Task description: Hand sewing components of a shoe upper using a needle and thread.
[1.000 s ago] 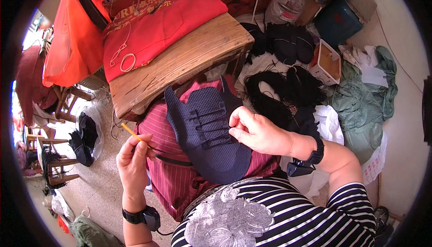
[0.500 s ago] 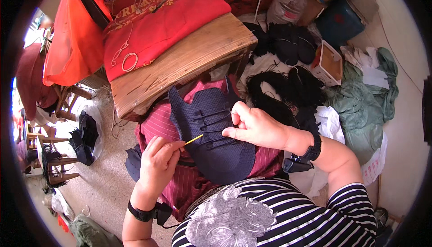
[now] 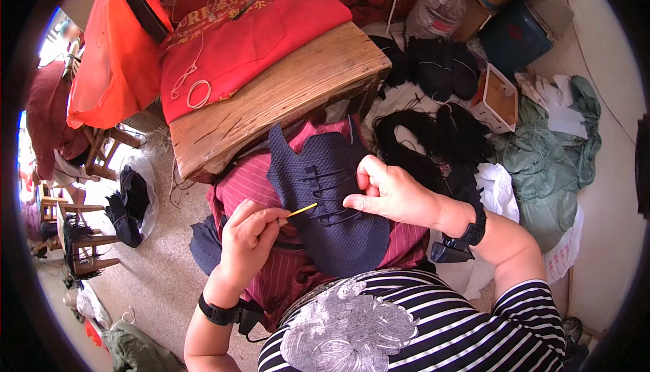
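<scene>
A dark navy, textured shoe upper [image 3: 345, 246] lies across my lap, its toe end toward me. Thin black laces [image 3: 332, 188] cross its middle in several rows. My left hand [image 3: 252, 236], at the upper's left side, pinches a slim yellow stick-like tool [image 3: 302, 210]. The tool's tip rests among the laces. Over the upper's right edge is my right hand [image 3: 396, 192], fingers curled and thumb laid along the laced part. It grips the upper there; whether a lace end is also between the fingers is hidden.
Ahead stands a wooden bench [image 3: 284, 80] with a red cloth [image 3: 250, 40] and a loop of cord. Black lace bundles [image 3: 467, 135] lie to the right, by a white box [image 3: 497, 101] and green plastic sheeting [image 3: 548, 162]. An orange bag [image 3: 108, 60] hangs at left.
The shoe upper has shifted slightly right on my lap, and both hands moved right with it. The yellow tool stays in my left hand, its tip still among the laces.
</scene>
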A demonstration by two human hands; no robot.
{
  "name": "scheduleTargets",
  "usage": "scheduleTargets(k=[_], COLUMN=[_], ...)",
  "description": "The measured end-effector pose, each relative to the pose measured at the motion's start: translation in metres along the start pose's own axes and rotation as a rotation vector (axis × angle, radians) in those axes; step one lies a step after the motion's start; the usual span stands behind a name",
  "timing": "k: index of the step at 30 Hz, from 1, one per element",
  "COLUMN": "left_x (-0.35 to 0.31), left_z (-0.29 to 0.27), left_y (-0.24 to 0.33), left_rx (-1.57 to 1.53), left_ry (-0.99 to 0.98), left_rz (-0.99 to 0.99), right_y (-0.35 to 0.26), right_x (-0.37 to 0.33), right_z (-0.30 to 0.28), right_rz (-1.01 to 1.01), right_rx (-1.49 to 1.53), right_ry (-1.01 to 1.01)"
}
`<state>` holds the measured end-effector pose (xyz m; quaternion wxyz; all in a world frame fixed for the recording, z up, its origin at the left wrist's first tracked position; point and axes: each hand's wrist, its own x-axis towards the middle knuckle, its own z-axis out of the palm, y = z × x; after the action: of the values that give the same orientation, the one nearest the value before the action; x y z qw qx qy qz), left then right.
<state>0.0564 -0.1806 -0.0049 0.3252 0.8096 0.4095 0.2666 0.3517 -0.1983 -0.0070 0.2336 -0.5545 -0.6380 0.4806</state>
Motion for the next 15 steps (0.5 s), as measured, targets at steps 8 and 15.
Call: scheduleTargets(k=[8, 15], left_x=[0.003, 0.005], left_z=[-0.002, -0.001], left_y=[-0.001, 0.001], left_rx=[0.022, 0.021], left_ry=[0.067, 0.057], left_rz=[0.045, 0.054], right_y=[-0.013, -0.01], right_x=[0.004, 0.007], right_z=[0.01, 0.008], right_rz=[-0.605, -0.508], right_rx=[-0.529, -0.281], right_ry=[0.292, 0.21])
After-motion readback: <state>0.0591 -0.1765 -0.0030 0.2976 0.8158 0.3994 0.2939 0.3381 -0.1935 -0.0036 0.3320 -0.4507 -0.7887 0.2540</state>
